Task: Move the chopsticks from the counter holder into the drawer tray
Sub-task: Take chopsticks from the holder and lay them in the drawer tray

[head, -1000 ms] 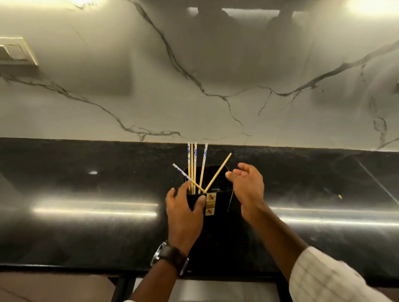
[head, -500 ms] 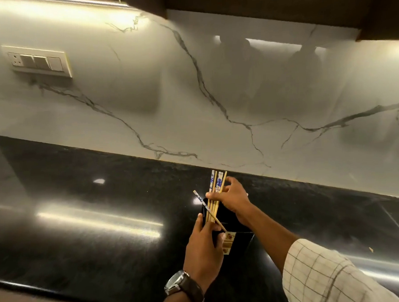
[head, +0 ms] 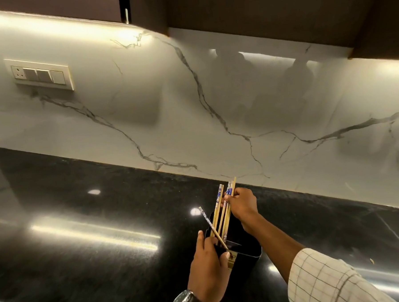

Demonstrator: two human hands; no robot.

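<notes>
A black holder (head: 247, 243) stands on the dark counter at lower centre. Several wooden chopsticks (head: 222, 209) with blue-and-white tops stick up out of it in a bunch. My right hand (head: 241, 205) is closed around that bunch near its upper end. One more chopstick (head: 211, 226) leans apart to the left, its lower end inside the holder. My left hand (head: 208, 266), with a wristwatch, grips the holder's near left corner. The drawer tray is out of view.
The glossy black counter (head: 94, 237) runs left and right, with a marble backsplash (head: 191, 105) behind it. A switch plate (head: 41, 75) sits on the wall at upper left. Dark cabinets (head: 267, 6) hang overhead.
My right hand went from open beside the chopsticks to closed around the gathered bunch. The view tilted upward, so the drawer area below the counter dropped out of sight.
</notes>
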